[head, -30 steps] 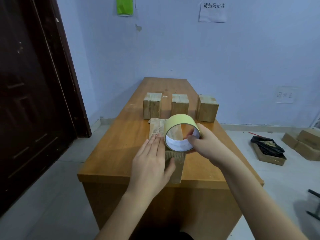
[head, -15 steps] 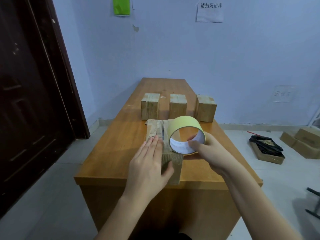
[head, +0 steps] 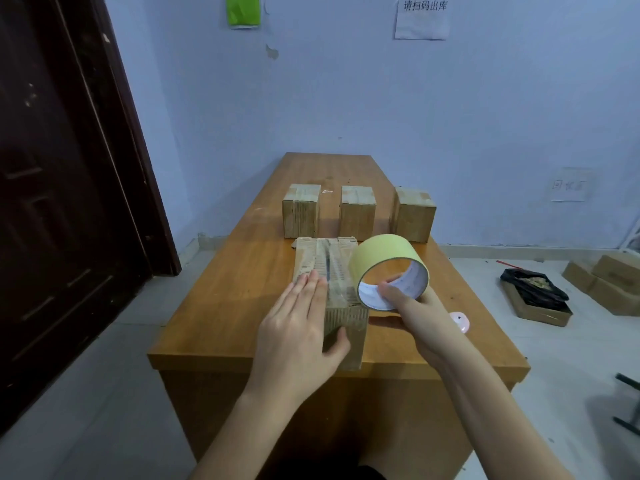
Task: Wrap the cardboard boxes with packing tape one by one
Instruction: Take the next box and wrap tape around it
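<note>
Pale blue walls and a dark door at the left of the frame enclose a long wooden table [head: 242, 289], with three taped boxes [head: 300, 211] standing in a row at centre and the cardboard box [head: 329, 268] being wrapped lying just below them. Since a second ago the tape roll [head: 389, 271] has swung from above the box toward its right edge, so clear tape now looks laid along the top. The left hand [head: 299, 336] presses flat, its fingers straight, while the right hand [head: 420, 317] grips the roll, thumb inside the core; a turn of wrapping looks underway.
</note>
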The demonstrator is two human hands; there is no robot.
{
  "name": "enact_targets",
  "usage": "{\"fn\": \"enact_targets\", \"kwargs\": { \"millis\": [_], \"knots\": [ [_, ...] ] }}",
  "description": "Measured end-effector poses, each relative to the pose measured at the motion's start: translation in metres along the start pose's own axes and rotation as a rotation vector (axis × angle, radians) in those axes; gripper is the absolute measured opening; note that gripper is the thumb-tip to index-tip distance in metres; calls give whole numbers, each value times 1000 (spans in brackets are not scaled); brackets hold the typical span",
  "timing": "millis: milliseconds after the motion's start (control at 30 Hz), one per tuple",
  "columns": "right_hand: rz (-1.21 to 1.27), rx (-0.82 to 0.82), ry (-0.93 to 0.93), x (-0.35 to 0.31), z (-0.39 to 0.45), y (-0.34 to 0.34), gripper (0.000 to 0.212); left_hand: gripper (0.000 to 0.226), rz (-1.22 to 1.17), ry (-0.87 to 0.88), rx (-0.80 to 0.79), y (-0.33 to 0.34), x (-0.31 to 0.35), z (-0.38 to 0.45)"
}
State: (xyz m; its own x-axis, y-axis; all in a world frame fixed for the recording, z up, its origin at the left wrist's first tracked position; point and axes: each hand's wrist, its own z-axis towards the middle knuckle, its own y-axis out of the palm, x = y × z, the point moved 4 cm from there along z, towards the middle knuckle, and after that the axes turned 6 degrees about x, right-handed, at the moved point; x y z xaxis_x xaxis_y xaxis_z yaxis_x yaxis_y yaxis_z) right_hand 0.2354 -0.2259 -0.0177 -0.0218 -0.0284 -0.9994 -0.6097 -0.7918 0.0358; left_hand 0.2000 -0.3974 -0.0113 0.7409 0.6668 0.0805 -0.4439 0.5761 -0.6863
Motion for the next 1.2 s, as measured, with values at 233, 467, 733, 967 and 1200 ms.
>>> {"fn": "enact_targets", "kwargs": {
  "millis": [233, 467, 733, 967, 1200],
  "knots": [
    [352, 92, 210, 26, 6, -9, 25, 65, 2, 19, -6, -1, -1, 1],
    [158, 26, 222, 56, 2, -7, 28, 64, 4, -20, -27, -2, 0, 3],
    [71, 23, 157, 56, -5, -6, 25, 72, 72, 71, -31, -3, 25, 10],
    [91, -18, 172, 53, -10, -2, 29, 58, -52, 84, -91, 2, 27, 9],
    [83, -47, 175, 51, -9, -1, 33, 58, 61, -35, -68, -14, -4, -5]
  ]
}}
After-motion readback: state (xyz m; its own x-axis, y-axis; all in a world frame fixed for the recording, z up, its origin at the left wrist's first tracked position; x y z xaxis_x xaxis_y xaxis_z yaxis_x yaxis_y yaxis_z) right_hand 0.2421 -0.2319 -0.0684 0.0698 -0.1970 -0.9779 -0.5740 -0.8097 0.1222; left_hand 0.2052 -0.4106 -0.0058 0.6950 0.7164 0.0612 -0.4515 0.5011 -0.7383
